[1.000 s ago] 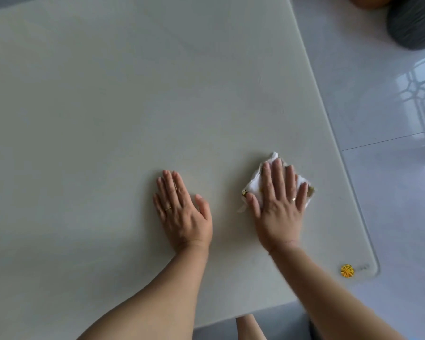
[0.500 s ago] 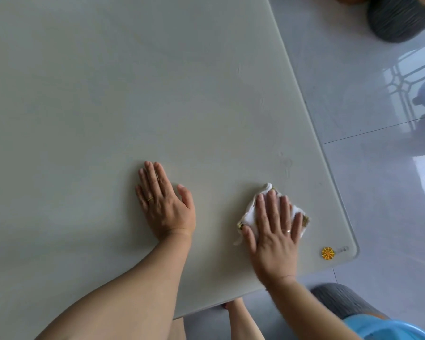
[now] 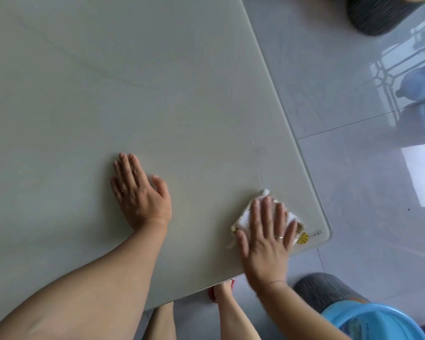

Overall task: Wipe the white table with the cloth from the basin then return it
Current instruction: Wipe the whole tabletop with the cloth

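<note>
The white table (image 3: 133, 94) fills most of the view. My right hand (image 3: 268, 239) lies flat with straight fingers on a folded white cloth (image 3: 244, 220), pressing it against the table near the near right corner. Most of the cloth is hidden under the fingers. My left hand (image 3: 139, 192) rests flat and spread on the bare tabletop, well to the left of the cloth. The rim of a blue basin (image 3: 368, 315) shows at the bottom right, on a dark grey stool.
A yellow round sticker (image 3: 302, 238) sits at the table's near right corner. Glossy grey tiled floor lies to the right. A dark ribbed stool (image 3: 380, 13) stands at the top right, another one (image 3: 326, 290) under the basin. My feet (image 3: 221, 290) show below the table edge.
My right hand has slid the cloth toward me and rightward, nearer the table's corner and the sticker. The view shifted, bringing the blue basin into sight. My left hand stayed flat in place.
</note>
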### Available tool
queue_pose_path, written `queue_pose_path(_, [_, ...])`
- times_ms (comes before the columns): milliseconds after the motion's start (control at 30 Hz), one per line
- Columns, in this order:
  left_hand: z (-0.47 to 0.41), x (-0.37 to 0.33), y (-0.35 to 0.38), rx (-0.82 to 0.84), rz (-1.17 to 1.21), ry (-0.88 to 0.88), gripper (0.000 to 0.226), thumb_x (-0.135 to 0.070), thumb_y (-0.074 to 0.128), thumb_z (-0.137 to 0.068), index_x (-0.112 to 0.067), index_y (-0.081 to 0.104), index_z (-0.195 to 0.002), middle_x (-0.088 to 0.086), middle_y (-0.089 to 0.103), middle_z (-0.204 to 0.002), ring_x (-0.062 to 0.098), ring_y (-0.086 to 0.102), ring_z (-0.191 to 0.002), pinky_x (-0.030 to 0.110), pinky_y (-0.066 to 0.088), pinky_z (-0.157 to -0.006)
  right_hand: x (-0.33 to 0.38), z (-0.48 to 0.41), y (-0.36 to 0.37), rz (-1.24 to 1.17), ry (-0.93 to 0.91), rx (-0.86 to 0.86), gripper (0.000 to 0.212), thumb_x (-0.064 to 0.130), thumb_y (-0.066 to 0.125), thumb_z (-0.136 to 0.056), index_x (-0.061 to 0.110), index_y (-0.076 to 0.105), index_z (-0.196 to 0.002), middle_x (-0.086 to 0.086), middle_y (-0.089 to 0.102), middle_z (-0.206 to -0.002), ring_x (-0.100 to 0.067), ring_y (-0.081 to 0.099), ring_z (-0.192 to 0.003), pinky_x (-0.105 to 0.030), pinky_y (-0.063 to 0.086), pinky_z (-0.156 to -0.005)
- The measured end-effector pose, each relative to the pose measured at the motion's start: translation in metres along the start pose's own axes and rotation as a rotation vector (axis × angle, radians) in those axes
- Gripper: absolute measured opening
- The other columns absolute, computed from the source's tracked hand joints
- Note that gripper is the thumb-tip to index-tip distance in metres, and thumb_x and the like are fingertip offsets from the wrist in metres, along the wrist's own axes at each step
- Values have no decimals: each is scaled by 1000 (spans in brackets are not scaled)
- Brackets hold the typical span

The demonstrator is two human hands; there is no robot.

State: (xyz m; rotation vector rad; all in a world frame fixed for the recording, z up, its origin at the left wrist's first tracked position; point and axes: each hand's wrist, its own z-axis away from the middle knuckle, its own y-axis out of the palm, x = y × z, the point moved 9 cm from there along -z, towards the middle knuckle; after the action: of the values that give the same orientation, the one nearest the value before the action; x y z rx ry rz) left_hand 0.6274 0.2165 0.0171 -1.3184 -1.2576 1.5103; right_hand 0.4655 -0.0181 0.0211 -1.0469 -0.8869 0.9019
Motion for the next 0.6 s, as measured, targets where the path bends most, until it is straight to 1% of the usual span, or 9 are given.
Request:
queue_pose_path(67, [0,1,-1,-7,0,-7,65,-31,32,-86,-3,33,-145,16,28,-154,32,25,-142,46,16,-116,27,10,9,7,-220,48,66,55,31,-93,22,25,-149,0,19,-157,-27,10,-146,-55,7,-114])
queue_pose_path(167, [0,0,-1,-11,6,-2,65,-31,32,-86,-3,33,-145,16,28,-154,32,24,-142,45,16,-116,19,0,6,117,-595,98,68,63,30,-93,26,22,-150,4,18,-157,-23,11,-146,-52,16,-114])
queue_pose_path(200, [0,0,0,-10,6,-1,65,-31,31,-86,-3,33,-145,15,28,-154,32,24,-143,45,16,-116,9,-15,-1,131,-611,92,69,64,29,-92,27,20,-150,4,17,-157,-22,11,-146,-52,16,-114])
queue_pose_path(233, [-1,0,0,-10,2,-6,65,-31,31,-86,-3,33,-145,15,28,-154,31,24,-143,45,16,-116,0,-37,-9,123,-552,65,69,64,29,-92,27,19,-150,4,15,-157,-22,12,-146,-52,16,-114])
queue_pose_path(267, [-1,0,0,-8,-2,-12,65,-31,31,-86,-3,33,-145,15,28,-154,31,24,-143,44,15,-116,-9,-62,-17,103,-445,33,70,63,28,-91,27,18,-150,5,12,-157,-21,10,-146,-52,12,-115])
queue_pose_path(367, [1,0,0,-5,-6,-6,64,-30,32,-86,-3,33,-144,16,28,-154,32,24,-143,44,16,-116,-15,-111,-24,18,-41,-23,72,62,17,-90,26,5,-151,8,-8,-156,-19,-8,-146,-47,-11,-116])
queue_pose_path(433, [-1,0,0,-14,-5,-5,64,-29,33,-86,-2,34,-144,16,30,-153,32,26,-142,45,17,-116,7,-118,-18,-22,133,-36,72,61,12,-90,25,1,-151,7,-13,-155,-22,-13,-145,-49,-15,-114])
queue_pose_path(500, [0,2,0,-13,-2,-5,63,-28,34,-86,-2,35,-144,17,31,-152,33,27,-141,46,18,-115,45,-114,-12,-26,30,-21,71,59,18,-91,23,7,-151,4,-8,-156,-27,-6,-146,-52,-11,-114])
queue_pose_path(600, [0,0,0,-6,-2,-2,63,-28,34,-86,-1,34,-143,17,31,-152,34,28,-141,48,21,-114,75,-114,-16,61,-411,-8,70,60,29,-92,22,21,-150,3,12,-157,-28,10,-146,-52,3,-116])
